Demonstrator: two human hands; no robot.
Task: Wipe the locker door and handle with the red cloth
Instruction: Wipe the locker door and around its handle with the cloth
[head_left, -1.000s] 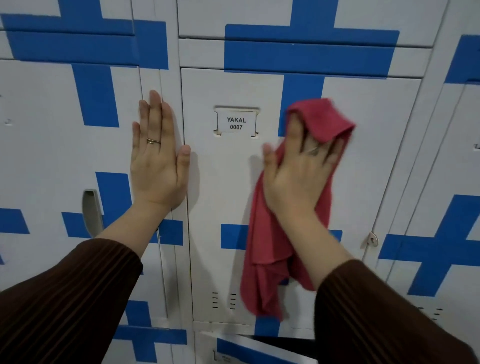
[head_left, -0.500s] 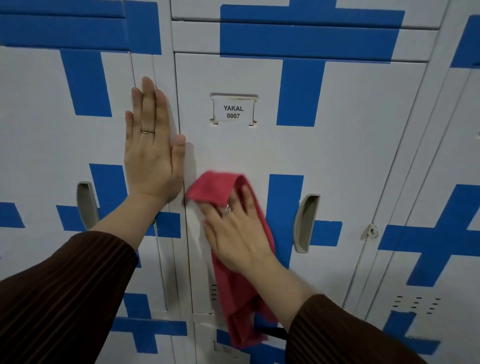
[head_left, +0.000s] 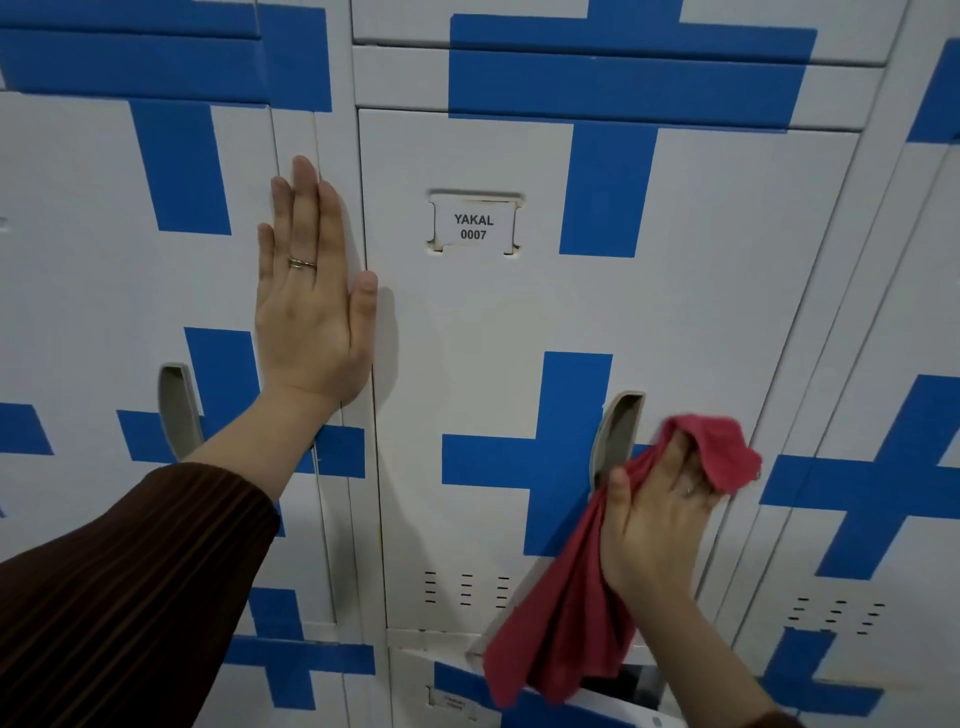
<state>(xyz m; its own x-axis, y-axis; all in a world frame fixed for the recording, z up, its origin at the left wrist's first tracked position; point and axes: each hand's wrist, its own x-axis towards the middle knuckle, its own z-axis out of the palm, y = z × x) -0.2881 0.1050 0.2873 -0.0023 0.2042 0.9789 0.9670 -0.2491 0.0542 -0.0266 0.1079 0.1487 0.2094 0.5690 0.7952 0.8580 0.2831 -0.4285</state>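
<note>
Head camera: the left hand (head_left: 311, 312) lies flat, fingers straight and together, palm on the strip between the neighbouring locker and the locker door (head_left: 493, 322), the one with the label (head_left: 474, 227) reading YAKAL 0007. Low on the right, the right hand (head_left: 654, 519) presses the red cloth (head_left: 561, 623) against the door just beside the recessed handle (head_left: 618, 431). Its fingers lie fairly straight, tips hidden under a fold, and the loose end dangles below the palm.
</note>
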